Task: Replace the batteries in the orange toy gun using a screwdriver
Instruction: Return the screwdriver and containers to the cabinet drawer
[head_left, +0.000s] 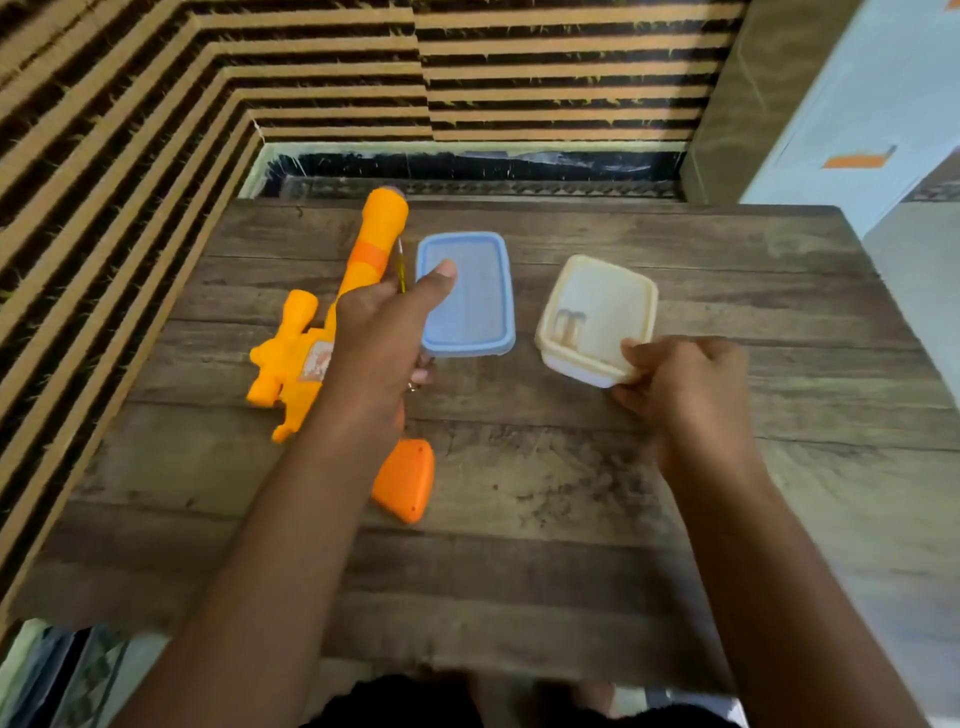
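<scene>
Plastic toy gun (306, 358) on the counter (571, 493) looks light and rigid, best gripped mid-body; left hand (384, 332) fingers pinch the screwdriver (400, 262), right hand (685, 384) fingers hold the cream box (597, 312).

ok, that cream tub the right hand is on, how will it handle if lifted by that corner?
The cream tub looks like thin plastic, so probably light and a bit flexible. The right hand grips only its near corner, so it may tilt. Small items, seemingly batteries, lie loose inside and would likely slide or roll toward the low side.
</scene>
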